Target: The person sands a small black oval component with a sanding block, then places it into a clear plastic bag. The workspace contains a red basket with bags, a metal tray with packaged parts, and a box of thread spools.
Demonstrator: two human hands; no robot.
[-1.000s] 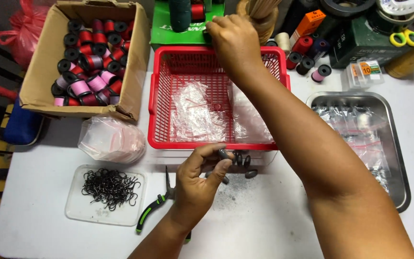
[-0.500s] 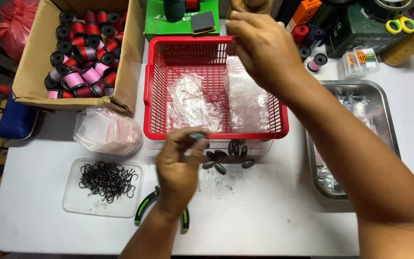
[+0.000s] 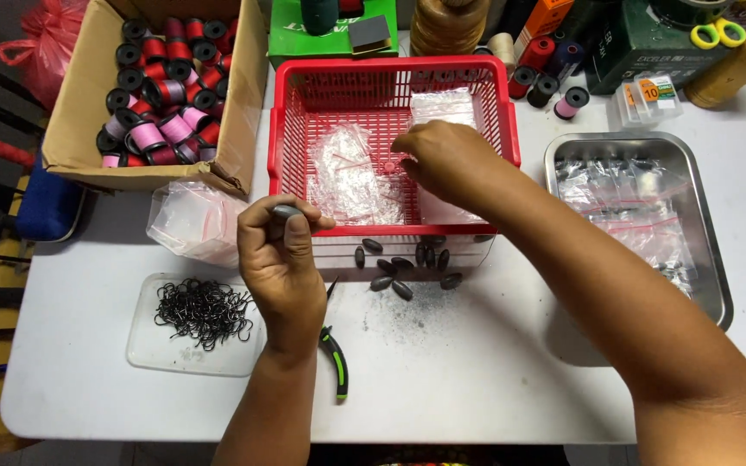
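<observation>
My left hand (image 3: 280, 255) has lifted, fingers clamped on a sinker (image 3: 287, 210); my right hand (image 3: 444, 157), fingers loosely together, has dropped into the red basket (image 3: 390, 76).

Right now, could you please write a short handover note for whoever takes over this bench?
Left hand: pinching a small dark oval weight at its fingertips, above the table's front.
Right hand: inside the red basket, fingers on the clear plastic bags there.
More oval weights lie loose in front of the basket. Black hooks sit on a clear tray; pliers lie beside the left wrist. Filled bags rest in the steel tray.
Done: some bags filled. Left: the loose weights are unbagged.
</observation>
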